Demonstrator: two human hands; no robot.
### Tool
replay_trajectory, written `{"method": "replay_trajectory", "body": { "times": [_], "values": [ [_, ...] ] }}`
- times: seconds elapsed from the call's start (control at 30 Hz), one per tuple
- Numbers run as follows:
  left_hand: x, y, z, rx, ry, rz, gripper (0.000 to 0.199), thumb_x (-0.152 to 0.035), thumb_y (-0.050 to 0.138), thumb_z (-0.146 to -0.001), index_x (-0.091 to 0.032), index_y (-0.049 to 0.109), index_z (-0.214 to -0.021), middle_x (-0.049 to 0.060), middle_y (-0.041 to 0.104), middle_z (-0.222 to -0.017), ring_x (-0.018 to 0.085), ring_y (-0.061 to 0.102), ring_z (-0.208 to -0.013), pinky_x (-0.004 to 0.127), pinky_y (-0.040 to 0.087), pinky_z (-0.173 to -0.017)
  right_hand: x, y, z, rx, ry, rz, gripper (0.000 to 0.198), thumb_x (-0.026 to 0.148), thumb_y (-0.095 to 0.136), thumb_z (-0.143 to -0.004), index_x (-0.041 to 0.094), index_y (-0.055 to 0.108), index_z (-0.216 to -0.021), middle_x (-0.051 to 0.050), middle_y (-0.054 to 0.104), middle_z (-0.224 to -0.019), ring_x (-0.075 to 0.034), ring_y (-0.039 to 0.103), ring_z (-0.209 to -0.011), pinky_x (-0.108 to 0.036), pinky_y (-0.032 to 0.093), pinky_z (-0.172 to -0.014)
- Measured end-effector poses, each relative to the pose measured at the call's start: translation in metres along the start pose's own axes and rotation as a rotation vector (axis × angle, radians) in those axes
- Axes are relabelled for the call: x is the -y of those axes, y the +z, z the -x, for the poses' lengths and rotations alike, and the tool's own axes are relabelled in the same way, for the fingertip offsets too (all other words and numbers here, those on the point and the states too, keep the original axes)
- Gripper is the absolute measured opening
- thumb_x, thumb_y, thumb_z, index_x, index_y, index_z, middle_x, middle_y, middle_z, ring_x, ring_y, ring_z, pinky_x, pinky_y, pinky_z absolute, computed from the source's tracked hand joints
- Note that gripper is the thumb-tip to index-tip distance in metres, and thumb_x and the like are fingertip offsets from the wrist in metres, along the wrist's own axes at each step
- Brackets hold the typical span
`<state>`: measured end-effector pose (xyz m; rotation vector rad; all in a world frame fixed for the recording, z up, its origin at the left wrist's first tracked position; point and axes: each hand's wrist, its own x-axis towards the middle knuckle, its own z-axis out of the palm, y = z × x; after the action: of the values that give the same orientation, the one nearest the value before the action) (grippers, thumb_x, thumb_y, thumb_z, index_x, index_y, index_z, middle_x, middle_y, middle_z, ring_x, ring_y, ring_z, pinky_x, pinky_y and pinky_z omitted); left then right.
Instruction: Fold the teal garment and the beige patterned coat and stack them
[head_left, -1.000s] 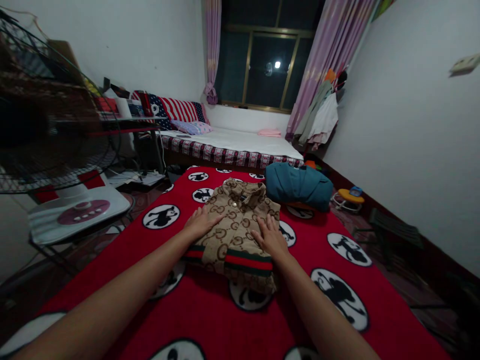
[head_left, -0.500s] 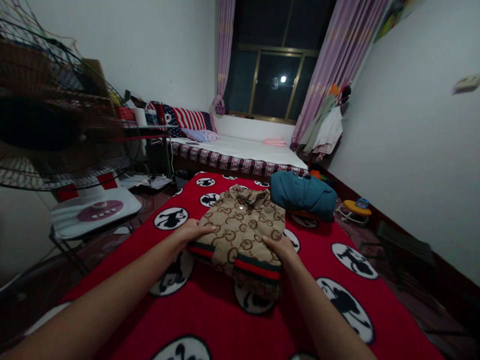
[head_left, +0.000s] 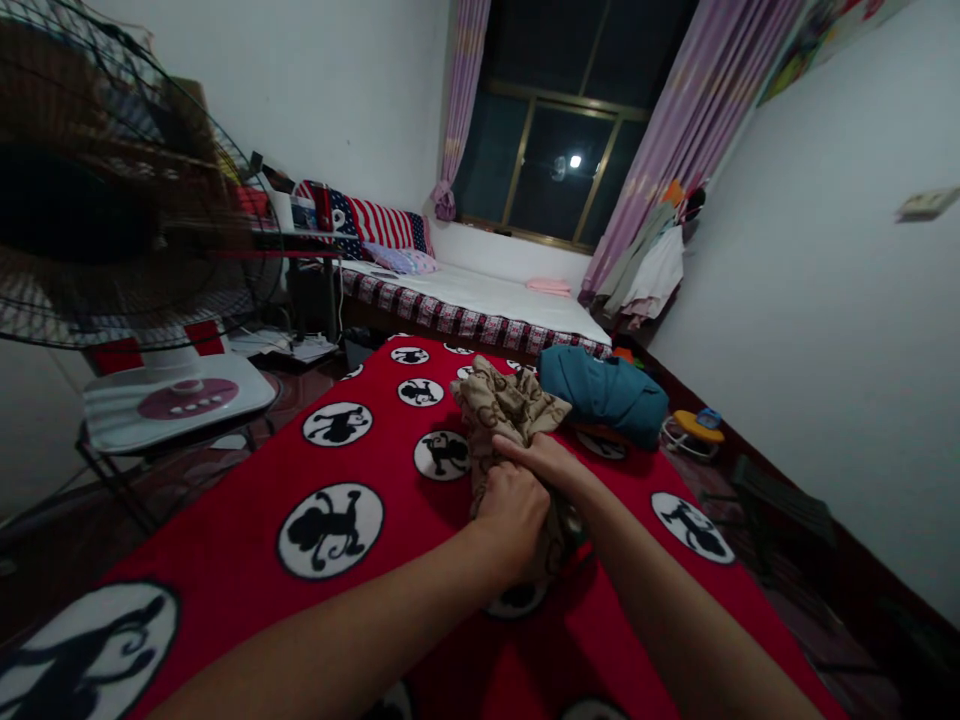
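Note:
A tan jacket with a brown letter pattern is bunched up on the red blanket. My left hand is closed in a fist on its near side, with fabric in the grip. Just above and to the right, my right hand grips the same jacket, thumb lying over the cloth. The two hands almost touch. Much of the lower jacket is hidden behind my hands; a bit of its green and red trim peeks out at the right. Beyond it on the right lies a folded teal garment.
On the left stands a fan with a white base over a thin-legged support. A second bed with a white sheet lies under the window. Clothes hang at the right wall, above a small yellow stool.
The jacket was laid flat and folded with a hand at each side. My left hand has moved right beside the right one, and the jacket is now gathered into a narrow bunch.

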<state>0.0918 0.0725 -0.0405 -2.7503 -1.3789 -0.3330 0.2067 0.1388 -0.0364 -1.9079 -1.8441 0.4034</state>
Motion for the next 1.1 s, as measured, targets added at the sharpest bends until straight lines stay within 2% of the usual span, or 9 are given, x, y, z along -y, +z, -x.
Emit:
{"method": "replay_trajectory", "body": {
  "times": [0.13, 0.27, 0.4, 0.53, 0.6, 0.7, 0.87, 0.97, 1.1],
  "values": [
    [-0.018, 0.011, 0.011, -0.057, 0.024, -0.073, 0.019, -0.013, 0.056, -0.083, -0.004, 0.069, -0.095, 0.021, 0.064, -0.093, 0.029, 0.062, -0.086, 0.038, 0.048, -0.069, 0.019, 0.010, -0.007, 0.195, 0.144, 0.241, 0.070, 0.062, 0.075, -0.056, 0.011, 0.068, -0.103, -0.014, 0.071, -0.096, -0.030, 0.065, -0.098, -0.032, 0.048, -0.082],
    [-0.012, 0.001, 0.025, -0.066, 0.094, 0.117, 0.020, -0.010, 0.053, -0.084, -0.007, 0.068, -0.096, 0.017, 0.065, -0.094, 0.028, 0.061, -0.087, 0.039, 0.050, -0.073, 0.016, 0.014, -0.011, 0.063, 0.159, 0.286, 0.053, 0.051, 0.074, -0.059, 0.013, 0.069, -0.095, -0.015, 0.071, -0.098, -0.030, 0.065, -0.099, -0.031, 0.048, -0.080],
    [0.021, -0.016, 0.027, -0.447, 0.210, 0.751, 0.026, -0.021, 0.054, -0.089, -0.022, 0.062, -0.113, 0.006, 0.065, -0.106, 0.020, 0.060, -0.099, 0.032, 0.048, -0.087, -0.017, 0.014, 0.006, -0.100, 0.095, -0.133, 0.037, 0.040, 0.067, -0.063, 0.016, 0.068, -0.091, -0.008, 0.073, -0.091, -0.024, 0.066, -0.087, -0.030, 0.050, -0.073],
    [0.068, 0.013, 0.004, -0.800, -0.022, 0.981, 0.024, -0.022, 0.043, -0.093, -0.020, 0.059, -0.111, 0.006, 0.062, -0.108, 0.018, 0.058, -0.102, 0.031, 0.046, -0.091, -0.048, -0.009, 0.045, -0.379, -0.002, -0.526, 0.035, 0.042, 0.067, -0.059, 0.017, 0.068, -0.083, -0.007, 0.073, -0.084, -0.025, 0.066, -0.078, -0.034, 0.052, -0.068],
    [0.087, 0.044, -0.012, -0.743, -0.105, 0.906, 0.026, -0.019, 0.044, -0.090, -0.019, 0.060, -0.111, 0.006, 0.062, -0.107, 0.019, 0.058, -0.100, 0.034, 0.045, -0.091, -0.054, -0.040, 0.058, -0.545, -0.020, -0.510, 0.034, 0.042, 0.070, -0.057, 0.018, 0.069, -0.081, -0.007, 0.073, -0.083, -0.026, 0.066, -0.079, -0.035, 0.053, -0.069],
    [0.099, 0.087, -0.027, -0.465, -0.146, 0.823, 0.032, -0.013, 0.046, -0.085, -0.019, 0.061, -0.112, 0.007, 0.062, -0.108, 0.019, 0.060, -0.096, 0.034, 0.046, -0.089, -0.055, -0.111, 0.045, -0.757, -0.037, -0.396, 0.036, 0.040, 0.073, -0.054, 0.018, 0.070, -0.083, -0.007, 0.073, -0.085, -0.027, 0.065, -0.084, -0.036, 0.052, -0.072],
    [0.094, 0.106, -0.031, -0.207, -0.113, 0.764, 0.033, -0.010, 0.048, -0.083, -0.021, 0.065, -0.109, 0.006, 0.063, -0.110, 0.019, 0.061, -0.098, 0.033, 0.045, -0.088, -0.066, -0.211, -0.057, -0.886, 0.010, -0.125, 0.041, 0.038, 0.073, -0.055, 0.013, 0.069, -0.088, -0.007, 0.072, -0.084, -0.024, 0.065, -0.082, -0.033, 0.051, -0.071],
    [0.093, 0.102, -0.031, -0.164, -0.103, 0.751, 0.030, -0.011, 0.046, -0.084, -0.021, 0.066, -0.103, 0.005, 0.063, -0.109, 0.020, 0.060, -0.102, 0.034, 0.044, -0.089, -0.083, -0.226, -0.122, -0.867, 0.155, 0.100, 0.040, 0.039, 0.073, -0.058, 0.014, 0.070, -0.089, -0.010, 0.071, -0.092, -0.026, 0.066, -0.088, -0.034, 0.051, -0.076],
    [0.095, 0.104, -0.033, -0.132, -0.088, 0.717, 0.028, -0.013, 0.045, -0.085, -0.023, 0.068, -0.097, 0.005, 0.063, -0.108, 0.020, 0.060, -0.100, 0.034, 0.045, -0.089, -0.107, -0.206, -0.178, -0.816, 0.427, 0.248, 0.046, 0.046, 0.075, -0.060, 0.013, 0.070, -0.092, -0.018, 0.069, -0.098, -0.032, 0.065, -0.097, -0.037, 0.052, -0.080]
  ]
}}
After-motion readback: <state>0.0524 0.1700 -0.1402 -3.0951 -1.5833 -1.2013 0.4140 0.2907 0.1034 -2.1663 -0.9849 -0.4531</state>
